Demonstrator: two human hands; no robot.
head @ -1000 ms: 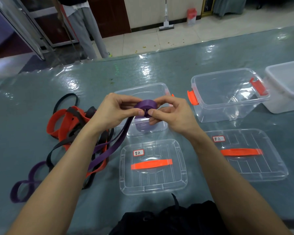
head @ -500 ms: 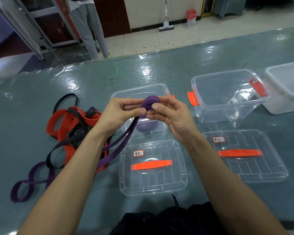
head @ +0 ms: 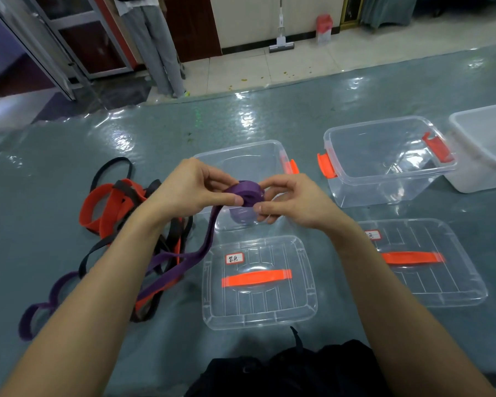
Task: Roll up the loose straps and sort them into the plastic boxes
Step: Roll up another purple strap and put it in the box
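Grey-green glossy sheeting covers the big table (head: 298,118), which takes up most of the room in front of the person. On it, toward the far right, stands a white tub (head: 487,144), and just left of that a clear box (head: 384,161) with orange latches, open and bare inside. A second clear box (head: 241,164) sits behind the hands, with something purple and rounded showing through its near wall. Two clear lids with orange handles lie nearer: one lid (head: 258,282) in the middle, the other lid (head: 424,262) to its right, each bearing a small label. Left of these sprawls a tangle of loose straps (head: 121,207), orange, black and purple. Both hands meet above the middle box. The left hand (head: 189,190) and right hand (head: 295,202) pinch a purple strap (head: 246,191) between them, fingertips closed on its coiled part, while its loose tail hangs down to the pile.
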